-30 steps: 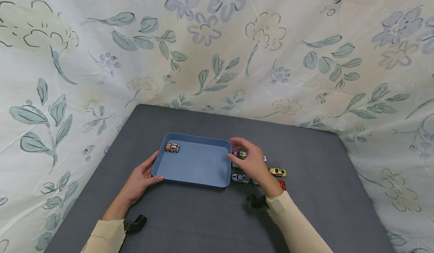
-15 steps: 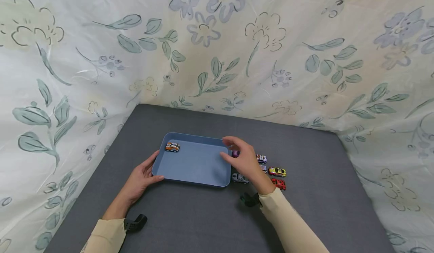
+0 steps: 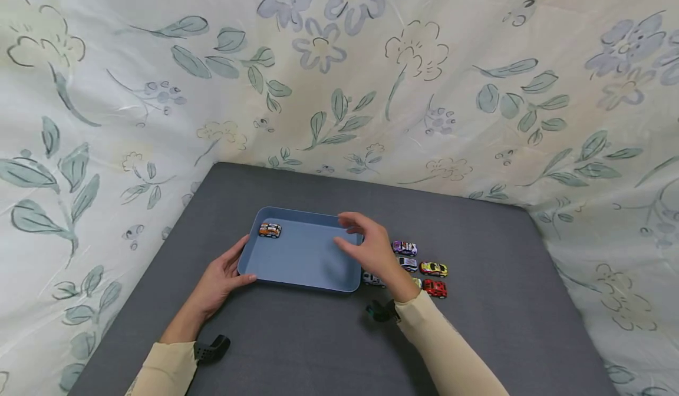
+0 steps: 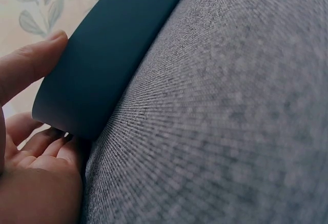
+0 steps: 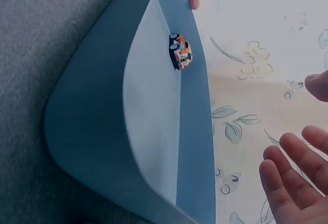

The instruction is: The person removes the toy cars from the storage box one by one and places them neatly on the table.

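Note:
A shallow blue tray (image 3: 305,263) rests on the dark grey cloth, with an orange-and-white toy car (image 3: 270,230) in its far left corner. My left hand (image 3: 214,284) grips the tray's left end, its thumb against the near wall; the left wrist view shows the fingers round the corner. Over the tray's right end hovers my right hand (image 3: 368,248), thumb and fingers spread apart with nothing between them. In the right wrist view its fingers (image 5: 277,178) are loosely bent above the rim.
Right of the tray stand several toy cars: a purple one (image 3: 405,248), a silver one (image 3: 408,264), a yellow one (image 3: 433,269) and a red one (image 3: 435,289). A grey car (image 3: 373,279) is partly hidden by my right hand. A floral curtain (image 3: 339,113) rises behind the table.
My right hand has shifted left from above the toy cars to over the tray's right end, uncovering the purple, silver and red cars. The left hand and tray have stayed in place.

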A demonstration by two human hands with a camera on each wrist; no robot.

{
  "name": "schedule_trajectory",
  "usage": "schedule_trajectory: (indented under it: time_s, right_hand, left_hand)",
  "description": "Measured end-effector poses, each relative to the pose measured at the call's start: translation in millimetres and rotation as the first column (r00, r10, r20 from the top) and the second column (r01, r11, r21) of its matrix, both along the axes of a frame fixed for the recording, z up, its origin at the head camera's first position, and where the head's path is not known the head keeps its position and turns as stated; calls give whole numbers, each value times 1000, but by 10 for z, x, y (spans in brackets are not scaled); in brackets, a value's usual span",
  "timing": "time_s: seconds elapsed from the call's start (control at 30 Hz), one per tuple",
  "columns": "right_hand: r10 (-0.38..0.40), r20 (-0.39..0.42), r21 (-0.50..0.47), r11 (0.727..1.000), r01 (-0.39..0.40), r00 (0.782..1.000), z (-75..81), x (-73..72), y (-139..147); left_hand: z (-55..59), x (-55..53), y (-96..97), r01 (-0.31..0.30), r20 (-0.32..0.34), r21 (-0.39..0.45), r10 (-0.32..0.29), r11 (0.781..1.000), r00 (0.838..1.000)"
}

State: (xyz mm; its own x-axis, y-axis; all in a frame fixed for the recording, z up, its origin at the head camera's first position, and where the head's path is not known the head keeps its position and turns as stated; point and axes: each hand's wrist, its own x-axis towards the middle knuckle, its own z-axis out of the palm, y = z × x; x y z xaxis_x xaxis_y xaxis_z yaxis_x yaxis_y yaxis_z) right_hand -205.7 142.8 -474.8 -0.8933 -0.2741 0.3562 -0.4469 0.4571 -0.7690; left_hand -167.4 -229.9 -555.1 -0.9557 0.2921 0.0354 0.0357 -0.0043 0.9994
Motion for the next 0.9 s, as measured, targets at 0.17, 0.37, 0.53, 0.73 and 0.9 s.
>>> schedule_trajectory:
  time_s: [0.17, 0.37, 0.53, 0.73, 0.9]
  right_hand:
    - [10, 10, -18, 1000, -10, 1000, -3, -21, -55]
    - [9, 10, -19, 1000, -9, 1000, -14, -39, -102]
    - [13, 19, -26, 1000, -13, 1000, -26, -58, -133]
    - [26, 22, -33, 999, -26, 999, -19, -108, -211]
    - [45, 40, -45, 998, -43, 998, -43, -145, -304]
  left_hand:
    - [17, 6, -1, 4, -4, -9, -4, 1000, 1000]
    - [29, 13, 6, 7, -9, 0, -7, 1000, 1000]
    - [21, 21, 19, 11, -9, -2, -11, 1000, 1000]
    - [23, 12, 28, 7, -21, -13, -8, 1000, 1000]
    - [31, 14, 35, 3, -18, -10, -4, 1000, 1000]
